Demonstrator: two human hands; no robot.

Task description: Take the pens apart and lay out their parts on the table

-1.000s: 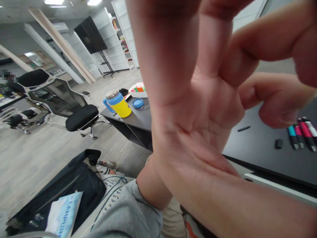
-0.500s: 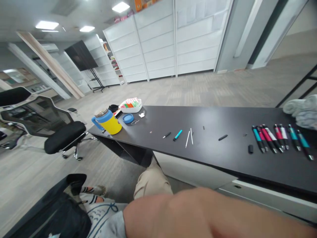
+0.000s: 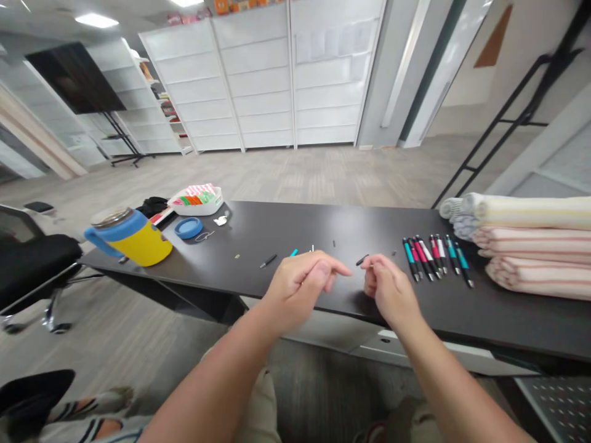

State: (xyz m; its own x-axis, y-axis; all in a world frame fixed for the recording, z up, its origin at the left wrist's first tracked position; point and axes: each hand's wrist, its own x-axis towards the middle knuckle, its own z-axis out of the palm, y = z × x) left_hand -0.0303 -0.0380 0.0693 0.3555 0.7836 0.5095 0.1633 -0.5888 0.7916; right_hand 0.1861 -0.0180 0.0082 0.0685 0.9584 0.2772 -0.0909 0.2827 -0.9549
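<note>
Over the front edge of the dark desk, my left hand (image 3: 298,283) has its index finger stretched to the right, with the thumb bent and the other fingers curled. Nothing shows in it. To its right, the fingers of my right hand (image 3: 388,286) are bent together; whatever they hold, if anything, is hidden. Close by those fingertips lies a slim black pen part (image 3: 362,259). A dark pen tip section (image 3: 268,261) rests left of my left hand. Beyond that hand, a teal pen part (image 3: 294,252) and white rods (image 3: 312,248) are mostly covered.
Teal, pink and white pens (image 3: 436,255) lie in a row on the right, beside rolled striped cloths (image 3: 535,264). On the left stand a yellow-blue mug (image 3: 138,240), a blue lid (image 3: 188,227) and a white basket (image 3: 198,209). Someone's leg (image 3: 87,403) shows lower left.
Both my hands have come up over the desk edge; before, a blurred arm crossed the bottom of the view. The view has turned right, bringing the rolled cloths further in.
</note>
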